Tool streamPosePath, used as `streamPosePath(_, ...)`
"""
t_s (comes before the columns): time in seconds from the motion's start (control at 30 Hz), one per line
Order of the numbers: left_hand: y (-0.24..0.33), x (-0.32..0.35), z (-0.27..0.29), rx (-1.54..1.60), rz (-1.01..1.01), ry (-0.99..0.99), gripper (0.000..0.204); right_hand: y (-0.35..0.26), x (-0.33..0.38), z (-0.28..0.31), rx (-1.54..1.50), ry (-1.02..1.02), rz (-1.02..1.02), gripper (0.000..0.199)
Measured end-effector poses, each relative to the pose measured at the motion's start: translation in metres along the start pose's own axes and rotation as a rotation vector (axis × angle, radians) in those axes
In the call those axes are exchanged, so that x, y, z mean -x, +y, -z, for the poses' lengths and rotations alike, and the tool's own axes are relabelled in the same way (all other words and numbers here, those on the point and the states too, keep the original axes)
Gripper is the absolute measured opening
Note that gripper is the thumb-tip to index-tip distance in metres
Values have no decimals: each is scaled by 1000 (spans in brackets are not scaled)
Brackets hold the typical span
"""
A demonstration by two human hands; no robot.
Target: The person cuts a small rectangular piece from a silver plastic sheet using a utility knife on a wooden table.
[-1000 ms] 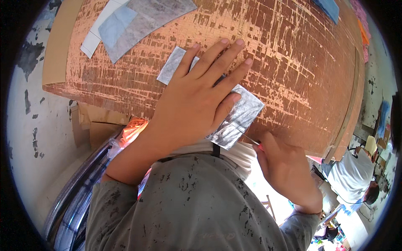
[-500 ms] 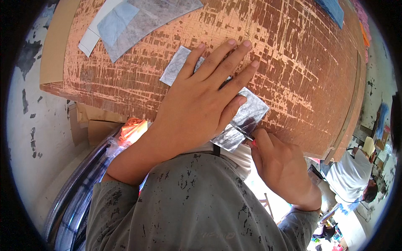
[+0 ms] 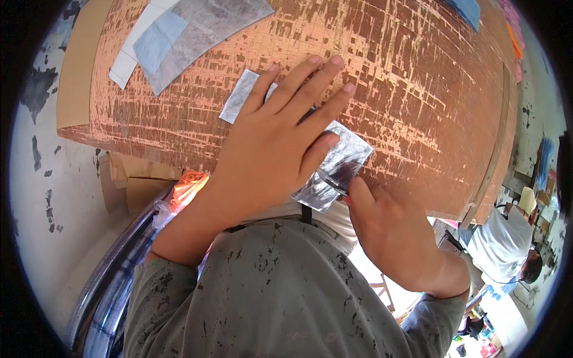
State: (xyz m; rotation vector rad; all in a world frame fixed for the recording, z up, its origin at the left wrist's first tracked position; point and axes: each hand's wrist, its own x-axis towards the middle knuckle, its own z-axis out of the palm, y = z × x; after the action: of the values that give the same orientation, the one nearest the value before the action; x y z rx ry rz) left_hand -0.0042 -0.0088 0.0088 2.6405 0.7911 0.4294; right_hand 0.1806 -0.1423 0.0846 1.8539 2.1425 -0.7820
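My left hand (image 3: 271,143) lies flat with fingers spread over a grey, mottled, shiny strip (image 3: 349,143) at the near edge of the worn wooden tabletop. Both ends of the strip show on either side of the hand, and something dark peeks out between the fingers. My right hand (image 3: 397,232) is closed at the strip's near right end, gripping a thin-bladed knife (image 3: 332,182). The slim blade rests across the strip, pointing toward my left thumb. Most of the knife's handle is hidden in my fingers; only a speck of red shows.
A larger grey sheet (image 3: 215,36) with a light blue patch lies at the far left, over a white strip (image 3: 125,65). Brown cardboard (image 3: 74,77) covers the table's left end. Dark rolls (image 3: 113,292) stand lower left. Another person (image 3: 501,241) is at the right.
The whole view has shifted slightly, so the table and strip appear farther left. My right forearm has swung a little outward to the right. Both hands keep their hold.
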Motion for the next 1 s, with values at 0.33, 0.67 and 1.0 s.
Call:
streamPosePath(0.33,-3,0,1,-10,-9,5,61,11,15,6,-16,-125,-27,9)
streamPosePath(0.67,0,-2,5,29,-14,-34,64,26,31,-3,-73,49,7,16)
streamPosePath(1.0,4,6,2,-27,-54,31,60,41,38,-28,-184,187,75,25)
